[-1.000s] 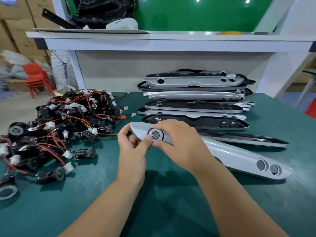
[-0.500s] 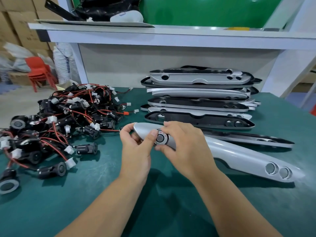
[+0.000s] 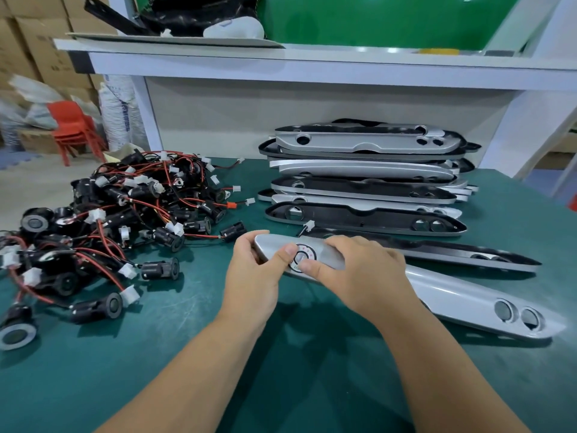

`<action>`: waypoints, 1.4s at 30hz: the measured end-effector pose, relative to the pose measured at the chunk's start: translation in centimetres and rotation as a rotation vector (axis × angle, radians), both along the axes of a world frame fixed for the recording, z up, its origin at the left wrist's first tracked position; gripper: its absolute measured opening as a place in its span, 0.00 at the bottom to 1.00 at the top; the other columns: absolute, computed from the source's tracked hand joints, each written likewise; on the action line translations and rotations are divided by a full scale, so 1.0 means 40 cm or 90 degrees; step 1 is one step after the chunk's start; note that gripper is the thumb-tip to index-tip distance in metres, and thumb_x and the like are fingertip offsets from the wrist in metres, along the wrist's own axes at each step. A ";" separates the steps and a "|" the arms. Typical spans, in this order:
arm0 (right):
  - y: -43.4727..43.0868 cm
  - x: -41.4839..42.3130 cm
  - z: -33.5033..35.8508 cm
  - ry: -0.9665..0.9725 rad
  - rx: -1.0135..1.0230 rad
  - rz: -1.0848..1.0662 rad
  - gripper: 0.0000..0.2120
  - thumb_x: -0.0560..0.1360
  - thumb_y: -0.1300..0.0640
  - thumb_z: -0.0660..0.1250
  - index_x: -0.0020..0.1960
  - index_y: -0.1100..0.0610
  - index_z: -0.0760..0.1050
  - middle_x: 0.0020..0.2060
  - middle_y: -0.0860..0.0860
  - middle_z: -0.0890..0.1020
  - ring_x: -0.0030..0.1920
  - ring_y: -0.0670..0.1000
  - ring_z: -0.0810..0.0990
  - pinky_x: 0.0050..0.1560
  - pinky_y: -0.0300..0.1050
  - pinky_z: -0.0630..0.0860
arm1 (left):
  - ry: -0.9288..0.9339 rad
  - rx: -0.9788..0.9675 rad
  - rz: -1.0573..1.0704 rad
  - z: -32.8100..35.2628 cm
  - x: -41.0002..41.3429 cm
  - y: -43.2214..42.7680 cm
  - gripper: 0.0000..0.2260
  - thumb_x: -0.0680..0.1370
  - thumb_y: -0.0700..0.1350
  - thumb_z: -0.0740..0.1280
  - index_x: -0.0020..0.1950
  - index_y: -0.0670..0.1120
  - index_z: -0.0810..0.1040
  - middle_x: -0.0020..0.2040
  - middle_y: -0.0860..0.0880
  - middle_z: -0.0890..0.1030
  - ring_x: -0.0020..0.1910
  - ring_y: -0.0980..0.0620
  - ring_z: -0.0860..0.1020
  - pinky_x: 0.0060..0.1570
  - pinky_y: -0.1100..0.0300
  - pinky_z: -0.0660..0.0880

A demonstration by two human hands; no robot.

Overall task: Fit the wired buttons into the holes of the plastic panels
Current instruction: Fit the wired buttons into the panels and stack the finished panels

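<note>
Work surface and surroundings. A dark green mat (image 3: 156, 354) covers the bench; its texture is smooth, with faint scuffing beneath the left wrist. Both hands grip the near end of a long silver panel (image 3: 452, 295), which lies on the mat and runs away to the right of the fingers, its far end carrying two round openings. The left hand (image 3: 253, 276) curls around the panel's tip, fingers behind and thumb laid across the front. The right hand (image 3: 359, 273) covers the panel from above, its fingers bent over the far edge and its thumb pressing on the round button (image 3: 302, 257) seated in the panel's hole; the two thumb tips flank the button, nearly touching. A white connector (image 3: 309, 225) shows just beyond the right fingers. Left of the left-hand fingers lies a heap of wired buttons (image 3: 109, 220), black with red leads and white plugs. Beyond the right-hand fingers stands a stack of panels (image 3: 365, 170), some face up, some showing black undersides. Behind the stack rises a white shelf (image 3: 312, 64) with a green board (image 3: 374, 17) above. Far left of the fingers: a red chair (image 3: 73, 129) and cardboard boxes (image 3: 34, 35).
</note>
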State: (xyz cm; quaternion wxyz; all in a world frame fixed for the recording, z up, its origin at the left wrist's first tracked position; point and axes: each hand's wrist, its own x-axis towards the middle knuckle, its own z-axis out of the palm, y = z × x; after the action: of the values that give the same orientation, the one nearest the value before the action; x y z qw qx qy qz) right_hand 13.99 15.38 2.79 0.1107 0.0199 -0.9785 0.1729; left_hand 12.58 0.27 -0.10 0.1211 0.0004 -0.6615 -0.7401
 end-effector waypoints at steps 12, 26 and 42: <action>0.003 -0.003 -0.015 0.009 0.015 -0.032 0.27 0.68 0.25 0.53 0.55 0.43 0.71 0.44 0.40 0.72 0.54 0.48 0.70 0.56 0.49 0.58 | -0.054 -0.166 -0.036 -0.007 0.000 -0.014 0.11 0.73 0.50 0.72 0.51 0.56 0.72 0.39 0.54 0.80 0.37 0.57 0.79 0.52 0.45 0.77; -0.018 -0.002 -0.028 0.019 0.020 -0.052 0.27 0.69 0.26 0.53 0.54 0.45 0.70 0.44 0.41 0.70 0.54 0.49 0.69 0.59 0.50 0.57 | -0.051 -0.185 0.004 -0.012 0.005 -0.010 0.11 0.73 0.52 0.72 0.49 0.57 0.70 0.40 0.51 0.79 0.40 0.50 0.78 0.48 0.49 0.77; 0.118 0.033 -0.028 -0.080 0.074 -0.059 0.41 0.61 0.22 0.58 0.70 0.35 0.56 0.68 0.40 0.66 0.70 0.49 0.59 0.71 0.61 0.47 | -0.059 -0.099 0.005 -0.015 -0.029 -0.048 0.09 0.75 0.48 0.70 0.50 0.57 0.72 0.43 0.51 0.79 0.39 0.52 0.78 0.52 0.50 0.78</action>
State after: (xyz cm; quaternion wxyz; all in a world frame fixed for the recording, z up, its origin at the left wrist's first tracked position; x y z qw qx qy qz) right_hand 15.29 20.11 1.68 0.0560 -0.0296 -0.9918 0.1110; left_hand 11.43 -1.67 -0.70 0.0928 0.0279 -0.7219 -0.6852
